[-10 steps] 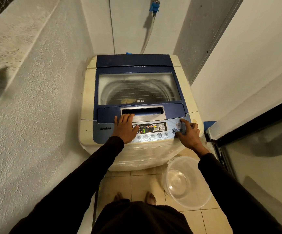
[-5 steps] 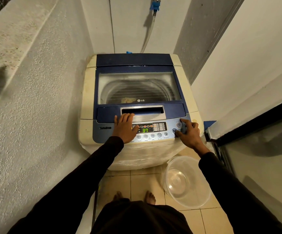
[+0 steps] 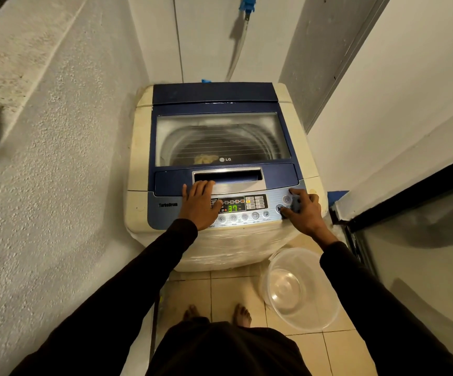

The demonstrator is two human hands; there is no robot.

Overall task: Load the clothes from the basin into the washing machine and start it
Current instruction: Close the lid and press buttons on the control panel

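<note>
The cream and blue top-load washing machine stands against the back wall with its glass lid down. A pale garment shows through the glass inside the drum. The control panel's green display reads 37. My left hand rests flat on the panel's left part, fingers reaching the lid handle. My right hand is at the panel's right end, its thumb on the round start button and its curled fingers round a small grey-blue object. The clear plastic basin sits on the floor, with nothing in it.
Rough plastered wall runs close along the left. A dark-framed glass door stands to the right. A blue tap with a hose hangs on the back wall. My bare feet stand on beige tiles beside the basin.
The display's green figures changed to 37 during the last second. My right hand shifted slightly on the buttons at the panel's right end. My left hand has stayed put.
</note>
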